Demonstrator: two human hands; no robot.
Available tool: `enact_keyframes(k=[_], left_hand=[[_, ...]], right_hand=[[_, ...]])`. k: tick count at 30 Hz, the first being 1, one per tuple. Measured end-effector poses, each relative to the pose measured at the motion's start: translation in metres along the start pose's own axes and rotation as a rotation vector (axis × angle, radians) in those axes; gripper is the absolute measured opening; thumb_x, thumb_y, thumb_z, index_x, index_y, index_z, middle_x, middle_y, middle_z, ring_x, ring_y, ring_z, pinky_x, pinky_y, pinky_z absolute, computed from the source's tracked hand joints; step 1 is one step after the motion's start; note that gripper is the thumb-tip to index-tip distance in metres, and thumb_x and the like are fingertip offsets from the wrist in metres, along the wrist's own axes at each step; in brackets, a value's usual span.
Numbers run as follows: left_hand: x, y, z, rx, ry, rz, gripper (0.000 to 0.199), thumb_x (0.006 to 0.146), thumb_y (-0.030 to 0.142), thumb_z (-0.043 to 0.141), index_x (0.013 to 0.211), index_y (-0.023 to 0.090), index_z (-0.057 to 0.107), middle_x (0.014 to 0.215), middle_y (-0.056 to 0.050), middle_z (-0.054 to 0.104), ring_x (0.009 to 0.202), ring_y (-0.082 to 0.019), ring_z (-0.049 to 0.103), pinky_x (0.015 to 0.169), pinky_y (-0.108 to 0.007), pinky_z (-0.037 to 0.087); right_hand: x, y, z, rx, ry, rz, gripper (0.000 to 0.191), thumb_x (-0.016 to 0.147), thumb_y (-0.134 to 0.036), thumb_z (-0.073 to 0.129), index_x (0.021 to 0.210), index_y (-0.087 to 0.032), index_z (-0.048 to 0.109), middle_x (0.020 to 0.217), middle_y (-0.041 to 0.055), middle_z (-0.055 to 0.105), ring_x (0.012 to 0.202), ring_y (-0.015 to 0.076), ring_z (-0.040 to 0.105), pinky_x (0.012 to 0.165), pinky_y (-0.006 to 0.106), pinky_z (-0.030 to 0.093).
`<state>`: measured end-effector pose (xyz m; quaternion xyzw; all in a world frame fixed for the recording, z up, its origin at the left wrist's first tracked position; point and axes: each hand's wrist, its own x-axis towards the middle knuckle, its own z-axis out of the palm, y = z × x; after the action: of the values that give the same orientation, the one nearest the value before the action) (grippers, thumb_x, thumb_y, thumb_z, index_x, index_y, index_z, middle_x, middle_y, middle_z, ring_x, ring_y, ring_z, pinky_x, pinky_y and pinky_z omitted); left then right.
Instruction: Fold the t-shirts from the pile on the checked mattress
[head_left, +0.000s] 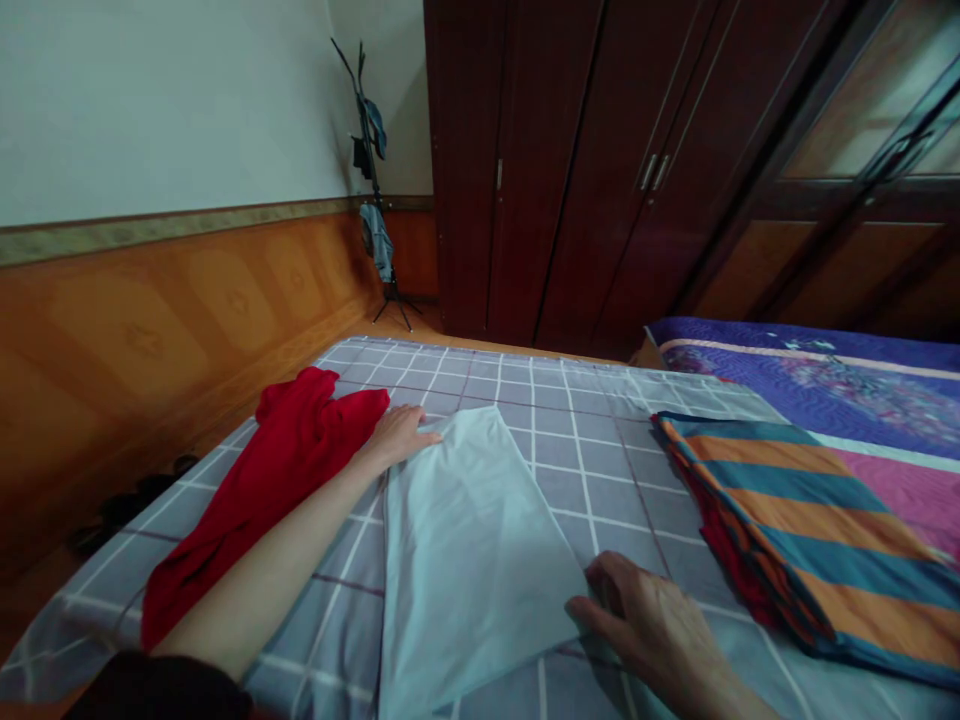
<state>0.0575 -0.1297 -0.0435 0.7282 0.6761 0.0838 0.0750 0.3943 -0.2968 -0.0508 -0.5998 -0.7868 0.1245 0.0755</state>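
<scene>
A smooth white folded cloth (480, 560), wide toward me and narrower at its far end, lies flat on the grey checked bedsheet (555, 430). My left hand (399, 436) rests on its far left corner, fingers stretched out and thumb spread. At the right corner, my right hand (649, 612) touches the cloth with its thumb; the index finger is bent and apart from the thumb, and the other fingers are partly hidden. Beside my left forearm is a crumpled red cloth (277, 470), partly covered by that arm.
On the right lies a folded pile with an orange and teal striped cloth (810, 520) on top and red fabric beneath. Behind it is a purple flowered bedcover (840, 370). A coat stand (367, 140) and a dark red wardrobe (555, 180) stand beyond the bed.
</scene>
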Motion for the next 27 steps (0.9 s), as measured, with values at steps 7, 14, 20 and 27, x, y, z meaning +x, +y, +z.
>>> enact_keyframes(k=[7,14,20,27], left_hand=[[0.01,0.001,0.008,-0.09,-0.082,0.052,0.02,0.075,0.038,0.059,0.084,0.02,0.062,0.089,-0.005,0.07,0.088,-0.024,0.063,0.073,-0.027,0.041],[0.019,0.005,0.017,-0.322,-0.086,0.003,0.032,0.068,0.047,0.062,0.083,0.019,0.062,0.087,-0.007,0.068,0.084,-0.025,0.062,0.068,-0.028,0.041],[0.018,0.018,0.018,-0.687,-0.196,0.008,0.032,0.067,0.042,0.059,0.081,0.014,0.065,0.076,-0.004,0.068,0.071,-0.023,0.063,0.059,-0.027,0.044],[0.016,0.052,0.015,-1.011,-0.279,0.046,0.05,0.066,0.049,0.067,0.1,0.012,0.063,0.084,-0.006,0.071,0.073,-0.021,0.066,0.065,-0.029,0.049]], right_hand=[[0.008,-0.024,0.0,0.087,-0.078,0.212,0.011,0.076,-0.024,0.051,0.066,-0.02,0.053,0.06,0.0007,0.06,0.057,0.0155,0.055,0.053,0.026,0.026],[0.013,-0.018,0.004,0.582,-0.093,0.239,0.044,0.066,-0.02,0.051,0.109,-0.012,0.06,0.052,-0.0067,0.047,0.051,0.0111,0.044,0.049,0.023,0.029],[0.013,-0.018,-0.012,1.093,-0.373,0.268,0.046,0.056,-0.025,0.049,0.096,-0.011,0.067,0.053,-0.0033,0.052,0.039,0.0072,0.04,0.038,0.02,0.031],[-0.004,0.01,-0.034,1.351,-0.29,0.261,0.053,0.057,-0.023,0.054,0.108,-0.013,0.065,0.058,-0.0033,0.055,0.038,0.0054,0.038,0.035,0.017,0.033]])
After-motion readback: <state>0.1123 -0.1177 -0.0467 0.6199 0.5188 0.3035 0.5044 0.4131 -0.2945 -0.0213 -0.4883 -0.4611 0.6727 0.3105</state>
